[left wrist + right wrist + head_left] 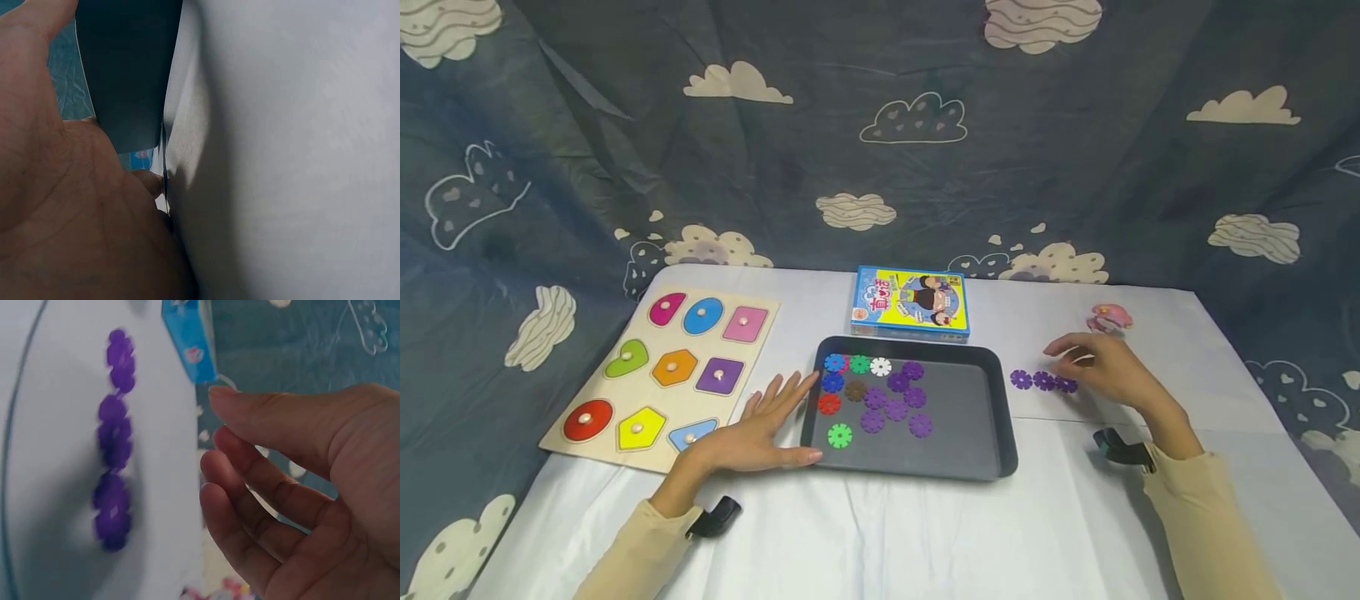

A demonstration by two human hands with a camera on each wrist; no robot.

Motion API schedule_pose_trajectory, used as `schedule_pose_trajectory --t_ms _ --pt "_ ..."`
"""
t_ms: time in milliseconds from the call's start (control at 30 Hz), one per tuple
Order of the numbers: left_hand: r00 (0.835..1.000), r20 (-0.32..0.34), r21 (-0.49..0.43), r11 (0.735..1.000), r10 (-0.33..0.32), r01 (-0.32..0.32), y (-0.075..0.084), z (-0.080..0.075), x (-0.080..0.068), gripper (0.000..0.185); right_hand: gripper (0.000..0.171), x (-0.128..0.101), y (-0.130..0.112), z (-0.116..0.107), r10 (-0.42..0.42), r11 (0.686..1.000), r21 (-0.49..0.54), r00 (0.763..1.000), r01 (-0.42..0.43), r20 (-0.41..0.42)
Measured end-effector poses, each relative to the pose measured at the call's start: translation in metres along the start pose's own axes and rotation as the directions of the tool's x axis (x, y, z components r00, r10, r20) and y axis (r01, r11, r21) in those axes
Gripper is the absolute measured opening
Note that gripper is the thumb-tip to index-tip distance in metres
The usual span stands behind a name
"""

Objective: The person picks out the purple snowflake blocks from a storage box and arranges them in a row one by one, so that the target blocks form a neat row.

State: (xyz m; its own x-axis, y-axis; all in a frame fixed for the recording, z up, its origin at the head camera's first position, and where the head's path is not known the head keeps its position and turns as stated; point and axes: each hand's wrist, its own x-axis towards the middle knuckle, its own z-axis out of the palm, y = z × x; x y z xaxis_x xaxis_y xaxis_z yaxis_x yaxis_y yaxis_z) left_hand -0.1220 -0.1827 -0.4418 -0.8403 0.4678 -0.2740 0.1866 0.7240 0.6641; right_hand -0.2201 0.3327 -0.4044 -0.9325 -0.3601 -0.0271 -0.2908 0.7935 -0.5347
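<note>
My left hand (pixel 758 435) lies at the left side of a dark grey tray (pixel 966 417), fingers spread and straight, fingertips and thumb right at its rim. In the left wrist view, the palm (pixel 81 212) sits beside the dark tray wall (pixel 128 75). Inside the tray are several purple snowflake discs (pixel 896 409) and others in blue, green, red, white and brown. Right of the tray, three purple snowflake discs (pixel 1043 381) lie in a row on the cloth. Over the row's right end hovers my right hand (pixel 1108 367), its fingers loosely bent with nothing between thumb and fingertips (pixel 219 500).
A wooden shape puzzle board (pixel 681 392) with knobbed pieces lies on the left. Behind the tray is a blue and yellow card box (pixel 912 302). A small pink toy (pixel 1109 317) sits just beyond the right hand. A cloud-patterned dark curtain (pixel 820 167) hangs behind the white-covered table (pixel 925 533).
</note>
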Motion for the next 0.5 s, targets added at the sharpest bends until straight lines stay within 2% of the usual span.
schedule_pose_trajectory --t_ms 200,500 --pt "1.000 0.000 0.001 1.000 -0.004 0.004 -0.001 0.001 0.000 0.106 0.025 0.005 -0.030 -0.006 -0.091 0.996 -0.015 0.996 0.091 -0.023" --pt "1.000 -0.001 -0.001 1.000 0.000 0.000 -0.002 0.001 0.000 0.105 0.023 0.021 -0.067 -0.003 -0.228 0.972 -0.040 0.972 0.230 0.050"
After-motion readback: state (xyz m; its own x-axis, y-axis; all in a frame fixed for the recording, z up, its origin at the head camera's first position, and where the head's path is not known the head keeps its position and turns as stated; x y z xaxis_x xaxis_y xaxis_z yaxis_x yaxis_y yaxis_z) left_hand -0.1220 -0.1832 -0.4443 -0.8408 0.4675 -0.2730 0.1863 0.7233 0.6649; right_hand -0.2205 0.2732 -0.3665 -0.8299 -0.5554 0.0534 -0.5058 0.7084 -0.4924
